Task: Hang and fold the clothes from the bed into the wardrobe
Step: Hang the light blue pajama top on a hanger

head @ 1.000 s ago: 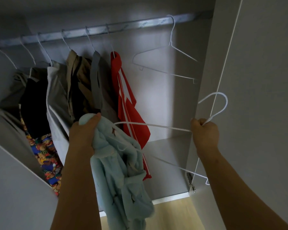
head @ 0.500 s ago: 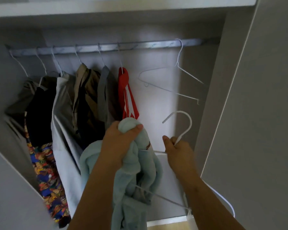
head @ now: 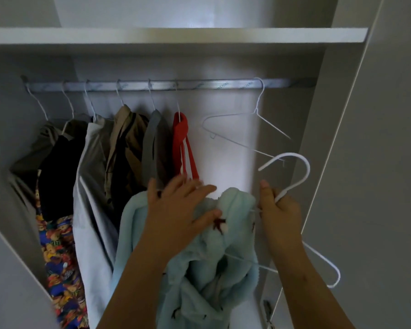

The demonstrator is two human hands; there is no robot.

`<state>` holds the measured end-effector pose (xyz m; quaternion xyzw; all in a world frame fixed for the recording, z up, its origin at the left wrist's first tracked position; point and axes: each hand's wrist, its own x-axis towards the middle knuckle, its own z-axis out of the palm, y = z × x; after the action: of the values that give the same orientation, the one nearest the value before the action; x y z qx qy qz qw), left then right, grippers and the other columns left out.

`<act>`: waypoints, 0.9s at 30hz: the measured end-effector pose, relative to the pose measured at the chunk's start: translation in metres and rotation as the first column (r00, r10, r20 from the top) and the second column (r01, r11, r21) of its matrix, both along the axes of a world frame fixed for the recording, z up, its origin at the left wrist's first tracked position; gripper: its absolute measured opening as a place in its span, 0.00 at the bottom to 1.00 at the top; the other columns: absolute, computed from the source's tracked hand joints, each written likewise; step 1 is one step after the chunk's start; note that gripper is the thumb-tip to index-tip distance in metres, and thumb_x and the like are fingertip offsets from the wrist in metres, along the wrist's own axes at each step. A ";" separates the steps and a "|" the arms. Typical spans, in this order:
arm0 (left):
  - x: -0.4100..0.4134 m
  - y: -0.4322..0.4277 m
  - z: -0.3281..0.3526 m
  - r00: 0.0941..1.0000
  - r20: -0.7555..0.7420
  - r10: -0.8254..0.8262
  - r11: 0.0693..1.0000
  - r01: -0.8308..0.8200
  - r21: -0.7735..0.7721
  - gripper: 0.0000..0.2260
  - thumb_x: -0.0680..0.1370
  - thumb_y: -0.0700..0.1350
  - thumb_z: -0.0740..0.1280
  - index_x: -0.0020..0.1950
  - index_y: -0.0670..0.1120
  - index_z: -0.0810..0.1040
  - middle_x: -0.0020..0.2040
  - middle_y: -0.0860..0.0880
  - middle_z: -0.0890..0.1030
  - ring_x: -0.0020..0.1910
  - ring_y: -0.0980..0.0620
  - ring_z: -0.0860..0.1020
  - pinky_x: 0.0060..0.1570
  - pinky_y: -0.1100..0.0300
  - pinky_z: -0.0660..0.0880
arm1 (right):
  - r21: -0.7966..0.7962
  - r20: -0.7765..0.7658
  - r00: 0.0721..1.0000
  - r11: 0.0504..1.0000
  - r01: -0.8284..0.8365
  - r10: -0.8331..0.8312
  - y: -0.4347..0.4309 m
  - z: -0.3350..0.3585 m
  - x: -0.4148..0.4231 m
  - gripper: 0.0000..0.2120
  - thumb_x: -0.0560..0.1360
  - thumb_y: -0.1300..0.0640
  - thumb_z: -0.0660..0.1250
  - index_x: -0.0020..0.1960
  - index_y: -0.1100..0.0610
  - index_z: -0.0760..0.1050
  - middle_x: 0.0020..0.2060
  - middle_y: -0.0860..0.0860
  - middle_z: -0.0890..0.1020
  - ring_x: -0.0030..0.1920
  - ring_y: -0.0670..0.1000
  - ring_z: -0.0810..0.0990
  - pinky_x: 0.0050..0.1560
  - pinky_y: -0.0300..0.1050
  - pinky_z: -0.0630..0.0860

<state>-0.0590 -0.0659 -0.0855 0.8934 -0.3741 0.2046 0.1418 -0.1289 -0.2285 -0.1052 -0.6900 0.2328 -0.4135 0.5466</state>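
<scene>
My left hand [head: 183,210] is spreading flat over the pale blue fleece [head: 207,271], fingers loose and blurred, where half a second ago it was bunching the top in a fist. My right hand [head: 280,210] is gripping the neck of the white hanger [head: 307,168], now close beside the left instead of well apart. I'm judging the fleece is riding on the hanger, so hooking up comes next. It's hanging plush and thick before the wardrobe; the hanger is thin, smooth coated wire. Above, the metal rail [head: 214,85] is carrying an empty wire hanger [head: 230,115] beside a red garment [head: 182,138].
</scene>
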 end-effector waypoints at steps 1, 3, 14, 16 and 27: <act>0.003 -0.002 -0.003 0.995 -0.088 -0.050 0.998 0.053 0.039 0.29 0.72 0.71 0.47 0.63 0.60 0.72 0.60 0.57 0.77 0.62 0.56 0.72 0.69 0.51 0.55 | -0.014 0.010 1.000 1.000 -0.009 0.009 -0.001 0.002 -0.001 0.23 0.77 0.51 0.63 0.25 0.54 0.64 0.17 0.46 0.69 0.20 0.41 0.67 0.25 0.34 0.65; 0.005 -0.007 -0.009 0.967 -0.193 -0.164 0.986 0.153 -0.073 0.20 0.74 0.65 0.58 0.58 0.55 0.77 0.50 0.55 0.80 0.49 0.58 0.76 0.54 0.66 0.66 | -0.053 0.008 1.000 0.999 -0.008 0.008 -0.004 0.004 -0.002 0.22 0.76 0.50 0.64 0.25 0.55 0.66 0.18 0.46 0.70 0.21 0.41 0.68 0.28 0.37 0.66; 0.023 0.012 0.000 0.988 -0.153 -0.012 0.781 -0.087 -0.619 0.10 0.68 0.48 0.74 0.48 0.51 0.81 0.41 0.62 0.76 0.41 0.65 0.75 0.46 0.69 0.69 | -0.062 0.096 0.954 0.955 0.291 -0.285 -0.013 -0.027 -0.007 0.02 0.72 0.54 0.63 0.40 0.50 0.72 0.38 0.47 0.74 0.41 0.48 0.72 0.43 0.35 0.70; 0.024 0.020 0.009 0.986 -0.162 -0.033 0.719 -0.089 -0.690 0.08 0.69 0.48 0.74 0.44 0.55 0.77 0.39 0.66 0.75 0.38 0.71 0.75 0.41 0.79 0.68 | 0.065 -0.127 0.972 0.976 0.209 -0.200 -0.014 -0.048 -0.003 0.05 0.73 0.62 0.66 0.43 0.54 0.73 0.39 0.50 0.75 0.43 0.54 0.75 0.41 0.42 0.70; 0.009 0.030 0.023 0.958 -0.124 -0.260 0.598 0.059 -0.799 0.08 0.68 0.47 0.74 0.39 0.58 0.76 0.36 0.69 0.79 0.37 0.70 0.77 0.37 0.78 0.70 | 0.889 -0.124 0.676 0.383 -0.250 0.727 0.013 -0.110 0.013 0.16 0.58 0.57 0.75 0.42 0.65 0.83 0.43 0.62 0.84 0.46 0.60 0.83 0.43 0.50 0.80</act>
<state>-0.0501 -0.0355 -0.0622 0.7196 -0.3058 0.2305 0.5792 -0.1154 -0.2155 -0.2157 -0.4720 0.3031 0.1276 0.8180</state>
